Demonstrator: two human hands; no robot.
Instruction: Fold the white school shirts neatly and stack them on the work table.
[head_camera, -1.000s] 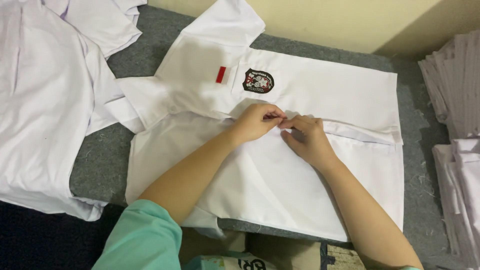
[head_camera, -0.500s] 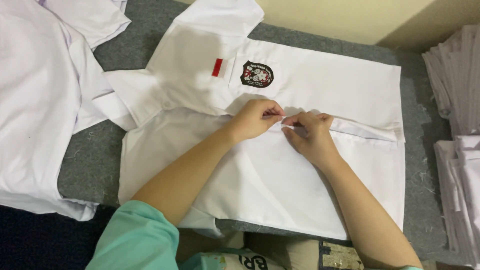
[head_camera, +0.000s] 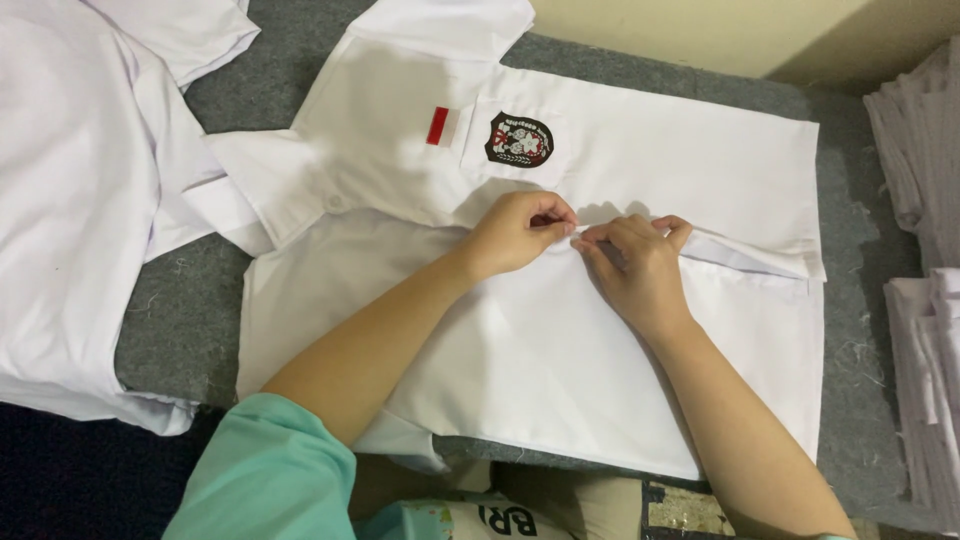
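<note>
A white short-sleeved shirt lies flat on the grey felt-covered table, collar to the left. Its chest pocket carries a dark round emblem, with a small red and white patch beside it. My left hand and my right hand meet at the middle of the front placket. Both pinch the fabric edge there with thumb and fingertips, almost touching each other. What lies between the fingertips is too small to make out.
Another white garment spreads over the table's left side. Stacks of folded white cloth stand along the right edge. A beige wall runs behind. Printed packaging sits below the table's near edge.
The view has shifted slightly. Both hands stay at the same spot on the placket, with only small finger movements.
</note>
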